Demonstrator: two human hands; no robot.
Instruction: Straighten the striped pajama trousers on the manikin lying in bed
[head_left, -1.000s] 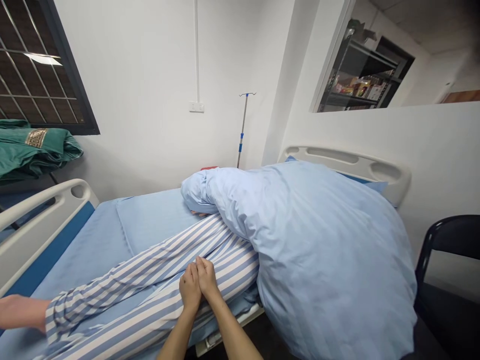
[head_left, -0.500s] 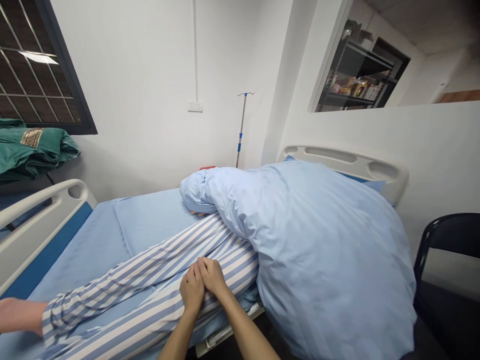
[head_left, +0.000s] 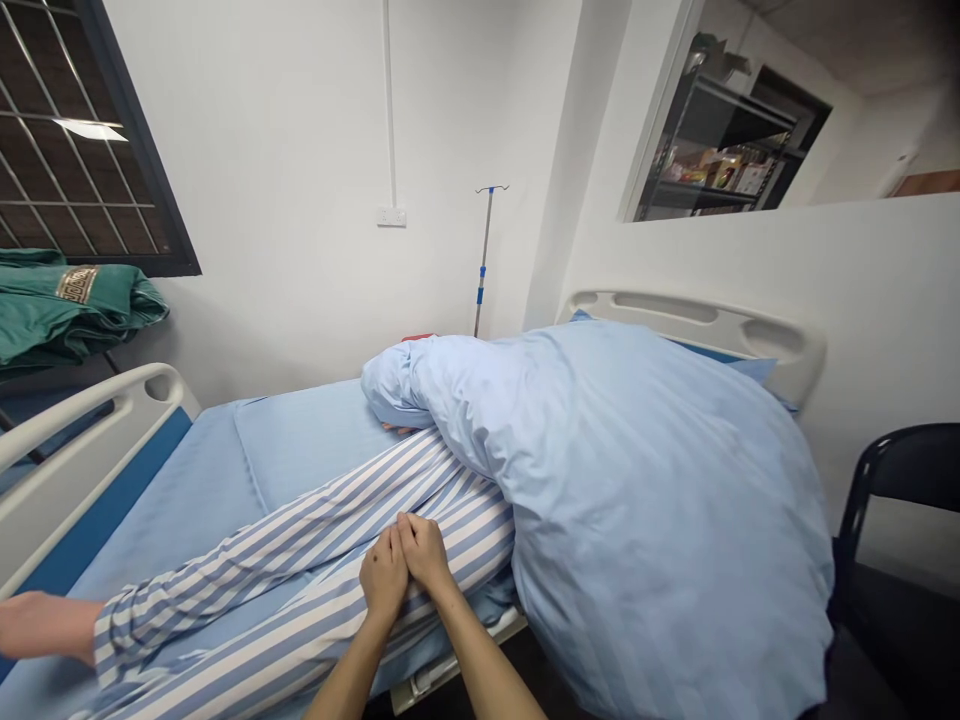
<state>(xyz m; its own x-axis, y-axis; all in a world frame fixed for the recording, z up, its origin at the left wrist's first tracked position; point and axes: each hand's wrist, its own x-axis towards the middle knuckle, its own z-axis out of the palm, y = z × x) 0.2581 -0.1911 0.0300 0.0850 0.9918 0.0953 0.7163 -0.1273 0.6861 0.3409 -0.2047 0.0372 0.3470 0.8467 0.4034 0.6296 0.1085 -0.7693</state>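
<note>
My left hand (head_left: 385, 574) and my right hand (head_left: 424, 552) are side by side, touching, on the near thigh of a lying figure. Both are closed with curled fingers on the blue-and-white striped trouser leg (head_left: 300, 640); the fingertips are hidden from me. The second striped leg (head_left: 247, 545) stretches out beyond, ending in a bare foot (head_left: 45, 625) at the left. A bulky light-blue quilt (head_left: 637, 480) covers the figure from the hips up and hangs over the near bed side. Some fingertips show under its far edge.
The bed has a blue sheet (head_left: 315, 430), a footboard (head_left: 112, 425) at left and a headboard (head_left: 780, 345) at right. Behind it stands an IV pole (head_left: 484, 250). A black chair (head_left: 907, 480) is at the right, folded green cloth (head_left: 82, 310) at the far left.
The view has turned very slightly to the left. Both hands stay closed in the same place on the trouser leg.
</note>
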